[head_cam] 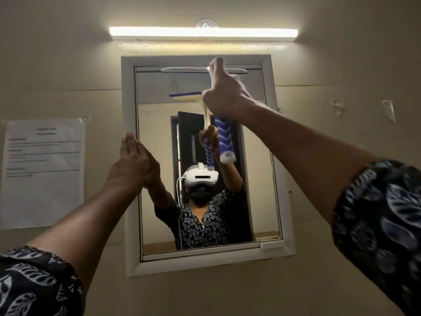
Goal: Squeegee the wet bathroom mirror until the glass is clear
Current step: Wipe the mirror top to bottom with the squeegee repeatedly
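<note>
The right hand grips the squeegee by its blue-and-white handle, thumb stretched up the neck. The left hand lies flat, fingers straight, at the left frame edge of the mirror (it holds nothing). The right forearm hides some glass on the right. The blade lies level along the glass's top, handle pointing down. A lit light bar sits above, a taped notice to the left.
</note>
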`<state>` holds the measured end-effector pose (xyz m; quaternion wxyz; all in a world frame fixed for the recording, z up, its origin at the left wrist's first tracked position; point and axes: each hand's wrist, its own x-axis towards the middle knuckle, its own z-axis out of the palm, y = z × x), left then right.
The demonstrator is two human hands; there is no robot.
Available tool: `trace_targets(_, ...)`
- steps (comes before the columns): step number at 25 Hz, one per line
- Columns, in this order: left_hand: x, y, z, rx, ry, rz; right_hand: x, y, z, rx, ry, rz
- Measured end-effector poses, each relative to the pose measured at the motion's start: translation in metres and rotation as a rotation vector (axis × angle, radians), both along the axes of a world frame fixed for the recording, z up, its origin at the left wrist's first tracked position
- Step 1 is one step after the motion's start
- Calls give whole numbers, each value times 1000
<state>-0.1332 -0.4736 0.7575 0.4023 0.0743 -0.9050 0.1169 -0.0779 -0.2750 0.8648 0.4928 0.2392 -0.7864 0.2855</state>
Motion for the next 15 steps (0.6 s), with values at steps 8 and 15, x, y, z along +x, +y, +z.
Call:
trace_targets(8,0,3,0,19,32,-27,-41,-31,-28,25,-59,-101)
trace_targets(15,9,-7,0,51,15,-104,-37,-31,-187,92,-126,-78)
